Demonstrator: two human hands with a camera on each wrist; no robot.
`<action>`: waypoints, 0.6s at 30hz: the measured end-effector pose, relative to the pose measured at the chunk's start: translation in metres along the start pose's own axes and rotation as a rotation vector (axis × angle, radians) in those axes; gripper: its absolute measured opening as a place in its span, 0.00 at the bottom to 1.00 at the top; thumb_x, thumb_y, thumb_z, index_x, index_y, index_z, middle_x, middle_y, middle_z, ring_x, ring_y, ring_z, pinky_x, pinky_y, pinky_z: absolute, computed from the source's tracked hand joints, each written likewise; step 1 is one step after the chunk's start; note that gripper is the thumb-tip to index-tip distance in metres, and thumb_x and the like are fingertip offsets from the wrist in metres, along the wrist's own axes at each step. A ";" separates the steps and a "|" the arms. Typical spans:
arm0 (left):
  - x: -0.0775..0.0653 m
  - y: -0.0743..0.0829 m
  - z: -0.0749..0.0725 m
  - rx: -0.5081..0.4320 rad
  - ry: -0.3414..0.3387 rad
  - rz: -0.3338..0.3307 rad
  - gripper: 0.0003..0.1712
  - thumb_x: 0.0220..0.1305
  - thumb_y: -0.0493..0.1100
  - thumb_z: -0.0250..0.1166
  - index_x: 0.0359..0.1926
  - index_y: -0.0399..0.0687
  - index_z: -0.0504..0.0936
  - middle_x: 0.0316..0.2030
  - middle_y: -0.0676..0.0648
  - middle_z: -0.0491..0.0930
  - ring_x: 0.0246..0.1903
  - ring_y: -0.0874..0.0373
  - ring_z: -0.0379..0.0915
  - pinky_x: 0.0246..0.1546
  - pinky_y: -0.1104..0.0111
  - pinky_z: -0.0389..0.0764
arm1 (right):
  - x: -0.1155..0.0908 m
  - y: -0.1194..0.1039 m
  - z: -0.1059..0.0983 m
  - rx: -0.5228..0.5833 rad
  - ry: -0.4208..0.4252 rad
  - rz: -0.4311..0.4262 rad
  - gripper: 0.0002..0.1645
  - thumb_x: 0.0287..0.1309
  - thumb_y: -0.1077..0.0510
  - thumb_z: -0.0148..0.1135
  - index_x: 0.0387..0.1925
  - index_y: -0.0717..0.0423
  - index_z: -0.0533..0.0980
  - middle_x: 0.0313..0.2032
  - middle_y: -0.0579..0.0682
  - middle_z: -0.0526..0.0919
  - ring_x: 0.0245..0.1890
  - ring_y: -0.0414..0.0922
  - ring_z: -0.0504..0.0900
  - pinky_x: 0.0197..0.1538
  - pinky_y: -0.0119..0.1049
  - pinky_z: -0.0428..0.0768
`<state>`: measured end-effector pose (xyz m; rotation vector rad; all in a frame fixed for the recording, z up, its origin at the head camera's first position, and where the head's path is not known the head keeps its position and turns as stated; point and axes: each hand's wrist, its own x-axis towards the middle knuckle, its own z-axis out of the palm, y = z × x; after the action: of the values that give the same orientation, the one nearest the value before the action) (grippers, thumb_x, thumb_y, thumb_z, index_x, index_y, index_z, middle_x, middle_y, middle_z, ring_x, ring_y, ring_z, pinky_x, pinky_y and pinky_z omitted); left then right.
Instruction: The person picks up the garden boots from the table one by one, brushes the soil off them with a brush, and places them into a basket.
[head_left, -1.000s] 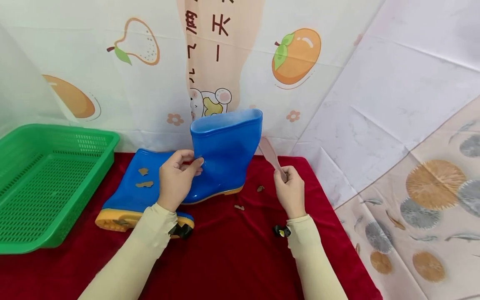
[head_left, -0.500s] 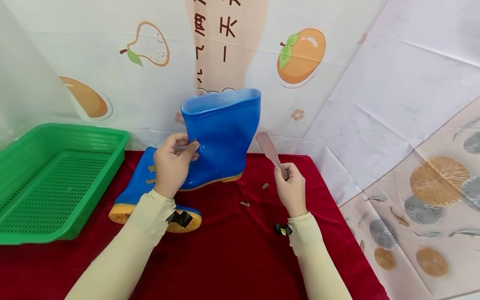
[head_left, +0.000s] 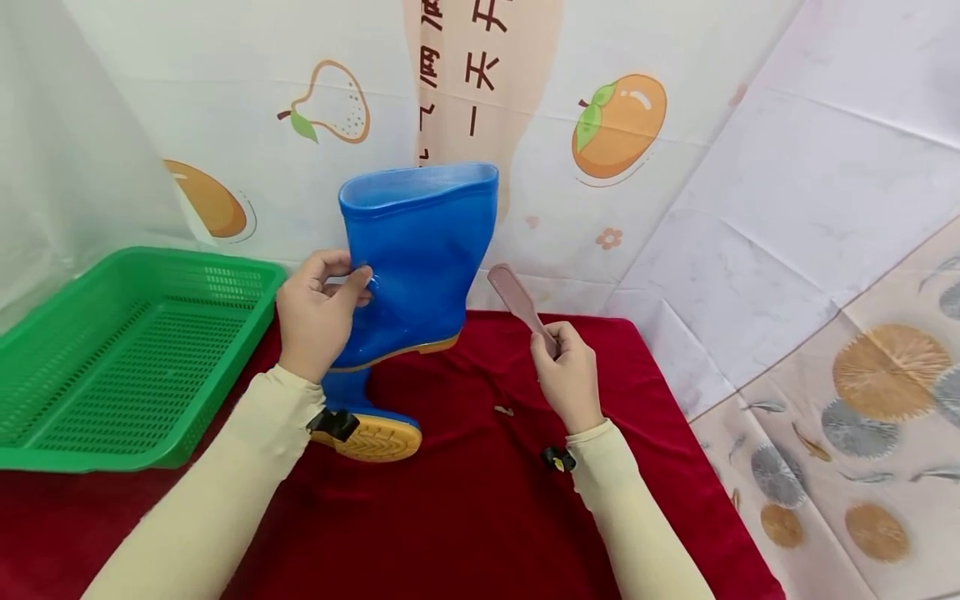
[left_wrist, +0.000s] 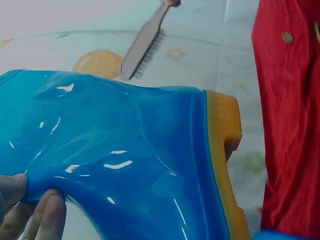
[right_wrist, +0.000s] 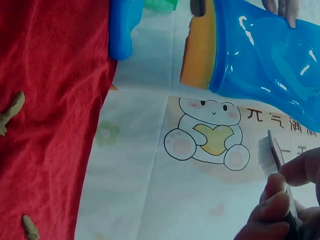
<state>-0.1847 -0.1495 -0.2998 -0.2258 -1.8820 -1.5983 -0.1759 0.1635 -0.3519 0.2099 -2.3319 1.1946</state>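
Note:
A shiny blue rain boot [head_left: 420, 258] with a yellow sole is held upright above the table, its toe tilted down to the left. My left hand [head_left: 315, 321] pinches its shaft near the ankle between thumb and fingers. To the right, my right hand [head_left: 570, 375] grips the handle of a pinkish brush [head_left: 516, 296]. Its bristles [right_wrist: 267, 155] show in the right wrist view, and the brush stands apart from the boot. A second blue boot lies on its side beneath, its yellow sole [head_left: 382, 437] facing me; my left arm and the held boot hide much of it.
A green plastic basket [head_left: 240, 358] stands at the left on the red cloth [head_left: 450, 508]. Small brown crumbs, such as a piece [right_wrist: 12, 112] seen in the right wrist view, lie on the cloth. A printed curtain [head_left: 682, 150] hangs behind.
My left hand has raised the boot and carried it leftward, over the lying boot. The brush has shifted a little left in my right hand. The head view has turned slightly left.

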 end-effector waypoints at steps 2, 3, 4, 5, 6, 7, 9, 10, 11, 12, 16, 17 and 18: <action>0.003 0.000 -0.007 0.027 0.014 0.004 0.13 0.70 0.39 0.69 0.48 0.32 0.83 0.40 0.40 0.87 0.28 0.70 0.84 0.37 0.77 0.84 | 0.000 -0.003 0.002 -0.028 0.004 -0.015 0.04 0.68 0.59 0.62 0.36 0.55 0.81 0.19 0.46 0.73 0.18 0.41 0.70 0.23 0.34 0.69; 0.004 0.000 -0.010 0.040 0.020 0.007 0.13 0.70 0.40 0.69 0.48 0.32 0.83 0.40 0.42 0.87 0.28 0.71 0.84 0.37 0.77 0.84 | 0.001 -0.005 0.004 -0.035 0.003 -0.022 0.04 0.68 0.59 0.63 0.36 0.55 0.81 0.20 0.46 0.73 0.18 0.41 0.69 0.24 0.34 0.69; 0.005 0.000 -0.014 0.051 0.027 0.009 0.13 0.71 0.40 0.69 0.48 0.33 0.83 0.39 0.44 0.87 0.28 0.70 0.84 0.37 0.77 0.84 | 0.001 -0.007 0.005 -0.038 -0.004 -0.026 0.04 0.68 0.59 0.63 0.36 0.55 0.81 0.20 0.46 0.72 0.19 0.41 0.68 0.25 0.34 0.68; 0.006 0.001 -0.017 0.064 0.034 0.007 0.13 0.71 0.40 0.69 0.48 0.33 0.83 0.39 0.47 0.87 0.28 0.71 0.84 0.37 0.78 0.84 | 0.001 -0.008 0.007 -0.035 -0.011 -0.030 0.04 0.68 0.59 0.62 0.36 0.55 0.81 0.20 0.46 0.72 0.19 0.41 0.68 0.25 0.34 0.68; 0.007 0.001 -0.020 0.071 0.040 0.005 0.13 0.71 0.40 0.69 0.48 0.34 0.83 0.38 0.48 0.87 0.28 0.71 0.84 0.37 0.78 0.84 | 0.001 -0.009 0.009 -0.027 -0.017 -0.033 0.04 0.68 0.59 0.62 0.36 0.55 0.81 0.20 0.47 0.72 0.19 0.41 0.68 0.24 0.34 0.68; 0.007 0.001 -0.023 0.080 0.047 0.003 0.13 0.71 0.40 0.69 0.48 0.34 0.83 0.38 0.50 0.87 0.28 0.71 0.84 0.37 0.78 0.84 | 0.001 -0.011 0.010 -0.020 -0.023 -0.036 0.04 0.68 0.59 0.62 0.36 0.55 0.81 0.20 0.46 0.73 0.18 0.41 0.67 0.24 0.34 0.67; 0.008 0.001 -0.027 0.094 0.054 -0.005 0.13 0.70 0.41 0.69 0.48 0.34 0.83 0.37 0.52 0.87 0.28 0.71 0.83 0.37 0.78 0.83 | 0.000 -0.014 0.014 -0.004 -0.038 -0.046 0.04 0.69 0.59 0.62 0.37 0.55 0.80 0.20 0.46 0.73 0.17 0.40 0.66 0.22 0.33 0.67; 0.008 0.001 -0.029 0.102 0.057 -0.010 0.13 0.70 0.41 0.69 0.48 0.34 0.83 0.37 0.53 0.87 0.28 0.71 0.83 0.37 0.79 0.83 | 0.000 -0.015 0.016 0.004 -0.048 -0.050 0.04 0.69 0.59 0.62 0.37 0.55 0.80 0.20 0.46 0.73 0.16 0.39 0.66 0.21 0.33 0.66; 0.008 0.001 -0.030 0.108 0.057 -0.017 0.14 0.70 0.41 0.69 0.48 0.34 0.83 0.37 0.52 0.87 0.28 0.72 0.83 0.38 0.79 0.83 | 0.000 -0.016 0.018 0.012 -0.057 -0.053 0.04 0.70 0.60 0.62 0.37 0.55 0.80 0.20 0.46 0.73 0.16 0.38 0.65 0.21 0.33 0.66; 0.008 0.001 -0.032 0.114 0.057 -0.021 0.14 0.70 0.41 0.69 0.48 0.34 0.83 0.37 0.52 0.87 0.28 0.72 0.83 0.38 0.79 0.83 | -0.001 -0.018 0.020 0.020 -0.066 -0.056 0.04 0.70 0.60 0.62 0.37 0.55 0.80 0.20 0.46 0.74 0.15 0.38 0.64 0.20 0.32 0.65; 0.009 -0.002 -0.039 0.141 0.067 -0.029 0.14 0.70 0.42 0.69 0.48 0.35 0.83 0.37 0.51 0.87 0.28 0.72 0.83 0.37 0.80 0.83 | -0.004 -0.023 0.026 0.044 -0.091 -0.065 0.04 0.70 0.59 0.62 0.37 0.55 0.80 0.20 0.45 0.73 0.14 0.37 0.64 0.19 0.32 0.64; 0.010 -0.003 -0.042 0.146 0.075 -0.032 0.14 0.70 0.42 0.69 0.48 0.35 0.84 0.37 0.51 0.87 0.27 0.72 0.83 0.37 0.80 0.83 | -0.004 -0.024 0.027 0.044 -0.092 -0.067 0.04 0.70 0.59 0.62 0.37 0.55 0.80 0.20 0.45 0.73 0.15 0.37 0.64 0.19 0.32 0.65; 0.012 -0.003 -0.045 0.154 0.086 -0.034 0.13 0.70 0.42 0.70 0.48 0.36 0.84 0.36 0.52 0.87 0.27 0.72 0.83 0.37 0.80 0.82 | -0.005 -0.025 0.028 0.046 -0.092 -0.069 0.04 0.70 0.59 0.62 0.37 0.55 0.80 0.19 0.45 0.73 0.15 0.37 0.64 0.19 0.32 0.65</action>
<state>-0.1790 -0.1953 -0.2938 -0.0587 -1.9400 -1.4535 -0.1731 0.1264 -0.3500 0.3659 -2.3567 1.2299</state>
